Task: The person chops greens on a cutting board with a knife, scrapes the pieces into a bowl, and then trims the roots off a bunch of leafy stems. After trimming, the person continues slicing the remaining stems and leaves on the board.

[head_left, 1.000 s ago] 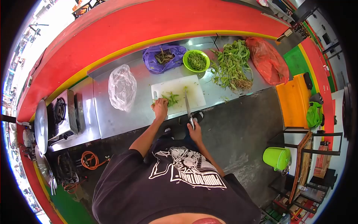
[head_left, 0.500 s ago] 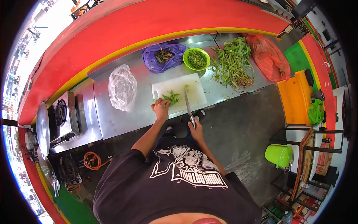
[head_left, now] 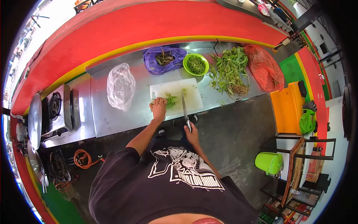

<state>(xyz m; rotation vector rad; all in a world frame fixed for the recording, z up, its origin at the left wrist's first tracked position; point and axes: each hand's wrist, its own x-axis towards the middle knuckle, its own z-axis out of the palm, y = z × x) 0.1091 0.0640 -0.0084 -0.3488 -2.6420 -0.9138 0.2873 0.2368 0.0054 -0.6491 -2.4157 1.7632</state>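
Note:
My left hand (head_left: 159, 107) is closed over the near left part of the white cutting board (head_left: 192, 102), fingers curled on a small bunch of green leaves (head_left: 170, 100). The leaf tips stick out to the right of the fingers; the part under them is hidden. In my right hand (head_left: 191, 135) is a knife (head_left: 185, 109), gripped by its handle. Its blade points away from me over the right half of the board, apart from the bunch. A few green scraps lie near the blade's tip.
Behind the board are a purple plastic bag (head_left: 152, 66) with stems and a lime bowl (head_left: 204, 70) of chopped greens. Leafy stalks (head_left: 229, 72) and a red bag (head_left: 263, 69) lie right. A clear bag (head_left: 121, 86) and gas stove (head_left: 61, 108) are left on the steel counter (head_left: 106, 121).
The whole view has shifted and turned slightly. The leaves by my left fingers look more gathered together. My right hand still holds the knife over the board's right half.

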